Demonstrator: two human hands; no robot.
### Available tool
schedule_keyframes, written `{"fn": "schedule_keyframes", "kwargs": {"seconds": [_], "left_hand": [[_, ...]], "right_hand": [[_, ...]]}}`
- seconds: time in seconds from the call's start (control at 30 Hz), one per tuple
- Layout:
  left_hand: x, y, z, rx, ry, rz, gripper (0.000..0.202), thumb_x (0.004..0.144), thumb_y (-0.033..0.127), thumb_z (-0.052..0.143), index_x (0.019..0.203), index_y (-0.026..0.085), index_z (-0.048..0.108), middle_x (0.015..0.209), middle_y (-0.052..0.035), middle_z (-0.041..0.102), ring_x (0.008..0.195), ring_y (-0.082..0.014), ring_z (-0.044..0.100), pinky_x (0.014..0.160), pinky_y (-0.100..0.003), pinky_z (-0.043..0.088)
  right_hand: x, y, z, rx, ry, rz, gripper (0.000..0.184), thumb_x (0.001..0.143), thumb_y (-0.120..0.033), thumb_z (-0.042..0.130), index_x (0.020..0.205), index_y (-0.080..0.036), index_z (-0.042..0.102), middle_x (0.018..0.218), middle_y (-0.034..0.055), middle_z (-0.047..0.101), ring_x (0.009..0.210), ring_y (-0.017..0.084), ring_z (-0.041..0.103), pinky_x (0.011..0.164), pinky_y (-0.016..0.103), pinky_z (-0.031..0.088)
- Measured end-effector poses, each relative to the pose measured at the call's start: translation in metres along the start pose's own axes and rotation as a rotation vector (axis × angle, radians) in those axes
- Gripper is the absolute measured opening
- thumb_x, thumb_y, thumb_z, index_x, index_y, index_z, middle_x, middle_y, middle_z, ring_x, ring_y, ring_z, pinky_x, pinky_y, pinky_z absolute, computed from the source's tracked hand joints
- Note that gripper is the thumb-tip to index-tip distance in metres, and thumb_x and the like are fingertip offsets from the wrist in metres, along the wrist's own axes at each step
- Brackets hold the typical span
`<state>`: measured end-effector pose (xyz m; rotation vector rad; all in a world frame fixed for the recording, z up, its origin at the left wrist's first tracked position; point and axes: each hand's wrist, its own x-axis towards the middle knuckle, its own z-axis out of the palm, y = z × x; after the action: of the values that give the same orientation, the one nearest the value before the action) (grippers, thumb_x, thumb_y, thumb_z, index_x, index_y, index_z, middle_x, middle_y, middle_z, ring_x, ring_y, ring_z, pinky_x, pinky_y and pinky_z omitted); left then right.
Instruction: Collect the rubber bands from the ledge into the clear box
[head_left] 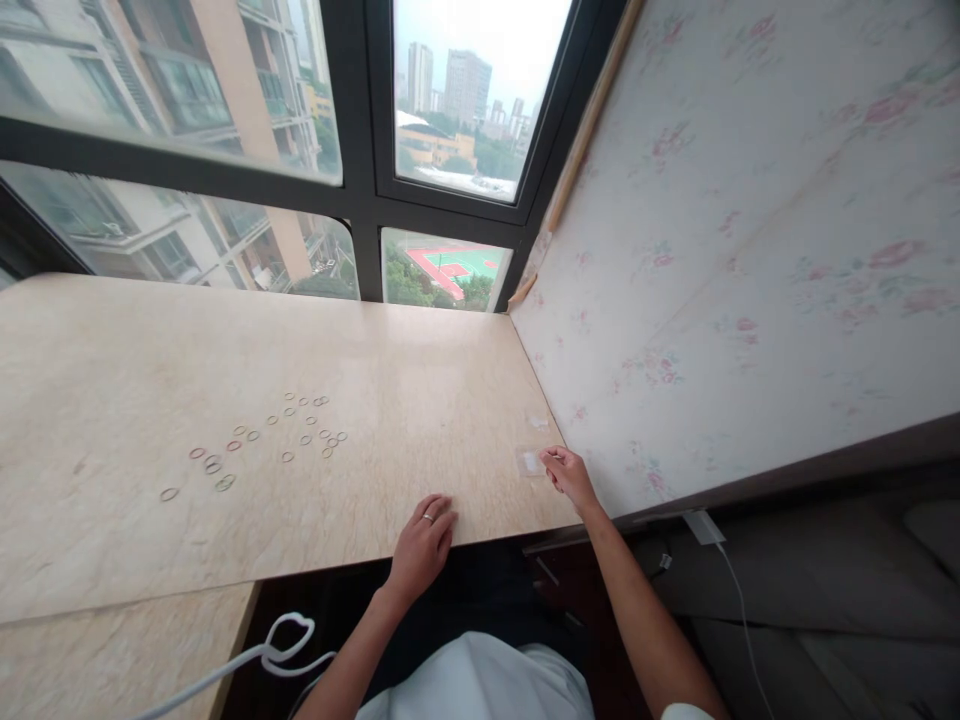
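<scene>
My left hand (424, 543) rests on the front edge of the beige marble sill (150, 350), fingers curled loosely, a ring on one finger, holding nothing. My right hand (571, 478) lies near the sill's right corner by the wall, its fingertips pinching the edge of a small clear plastic bag (529, 461) that lies flat on the sill. Several small rubber bands (289, 430) are scattered on the sill to the left, apart from both hands.
A floral-papered wall (750, 250) bounds the sill on the right. Dark-framed windows (360, 190) stand at the back. A second scrap of clear plastic (538, 423) lies by the wall. A white cable (255, 655) loops below the sill; a white charger (703, 527) hangs at right.
</scene>
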<state>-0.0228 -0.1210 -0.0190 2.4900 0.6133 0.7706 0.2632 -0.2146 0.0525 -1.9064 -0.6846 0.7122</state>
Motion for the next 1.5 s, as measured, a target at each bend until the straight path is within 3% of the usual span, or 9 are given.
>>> {"fn": "schedule_keyframes", "kwargs": {"seconds": [0.27,0.47,0.7,1.0,1.13,1.27,1.37,1.5], "left_hand": [[0.002,0.005,0.002,0.037,-0.004,-0.028,0.025,0.088,0.014,0.042,0.102,0.021,0.062,0.120,-0.0075,0.056,0.121,-0.0248,0.044,0.097,-0.044,0.046],[0.001,0.006,0.002,0.023,-0.004,-0.043,0.025,0.088,0.015,0.041,0.103,0.021,0.061,0.120,-0.0078,0.056,0.121,-0.0247,0.043,0.097,-0.046,0.045],[0.003,0.009,-0.004,-0.057,-0.041,-0.093,0.025,0.089,0.014,0.041,0.104,0.020,0.061,0.121,-0.0066,0.056,0.122,-0.0224,0.040,0.099,-0.043,0.043],[0.007,0.011,-0.013,-0.203,-0.097,-0.173,0.021,0.087,0.015,0.046,0.096,0.019,0.065,0.118,-0.0070,0.058,0.121,-0.0223,0.041,0.100,-0.040,0.039],[0.010,0.005,-0.014,-0.350,-0.006,-0.282,0.020,0.086,0.018,0.048,0.096,0.018,0.066,0.107,-0.0071,0.064,0.112,-0.0201,0.050,0.099,-0.038,0.040],[0.013,-0.009,-0.028,-0.519,0.116,-0.528,0.021,0.086,0.026,0.048,0.094,0.018,0.066,0.095,-0.0067,0.068,0.092,-0.0176,0.062,0.085,-0.032,0.049],[0.013,-0.032,-0.052,-0.526,0.281,-0.672,0.023,0.084,0.031,0.050,0.094,0.016,0.065,0.091,-0.0070,0.069,0.087,-0.0182,0.065,0.080,-0.031,0.051],[0.010,-0.077,-0.098,-0.333,0.484,-0.809,0.027,0.083,0.033,0.050,0.096,0.015,0.064,0.092,-0.0077,0.069,0.088,-0.0187,0.065,0.077,-0.029,0.051]], "right_hand": [[0.026,0.007,0.006,-0.155,0.021,-0.079,0.031,0.070,-0.043,0.058,0.081,-0.015,0.063,0.045,-0.0037,0.049,0.041,0.010,0.043,0.042,0.020,0.031],[0.009,0.016,-0.009,-0.148,0.014,-0.057,0.034,0.074,-0.047,0.055,0.086,-0.015,0.061,0.048,-0.0046,0.047,0.040,0.009,0.039,0.040,0.020,0.029],[-0.022,0.045,-0.004,-0.139,-0.110,-0.001,0.038,0.076,-0.054,0.053,0.065,-0.017,0.053,0.050,-0.0027,0.047,0.041,0.010,0.039,0.040,0.022,0.032],[0.001,0.054,0.005,-0.327,-0.095,-0.107,0.037,0.076,-0.053,0.049,0.071,-0.017,0.058,0.063,0.0027,0.058,0.063,0.019,0.055,0.055,0.025,0.039],[0.008,0.048,0.006,-0.337,-0.112,-0.153,0.038,0.074,-0.053,0.049,0.072,-0.016,0.059,0.065,0.0041,0.060,0.064,0.020,0.057,0.057,0.026,0.041],[0.001,0.047,0.015,-0.326,-0.147,-0.175,0.042,0.075,-0.056,0.048,0.076,-0.016,0.061,0.065,0.0039,0.061,0.064,0.020,0.057,0.059,0.027,0.042],[-0.010,0.049,0.027,-0.357,-0.198,-0.209,0.042,0.077,-0.057,0.046,0.075,-0.017,0.061,0.068,0.0039,0.063,0.065,0.019,0.058,0.062,0.027,0.042],[-0.024,0.054,0.043,-0.465,-0.166,-0.195,0.043,0.078,-0.059,0.044,0.077,-0.020,0.064,0.073,0.0049,0.066,0.068,0.021,0.060,0.061,0.027,0.041]]}}
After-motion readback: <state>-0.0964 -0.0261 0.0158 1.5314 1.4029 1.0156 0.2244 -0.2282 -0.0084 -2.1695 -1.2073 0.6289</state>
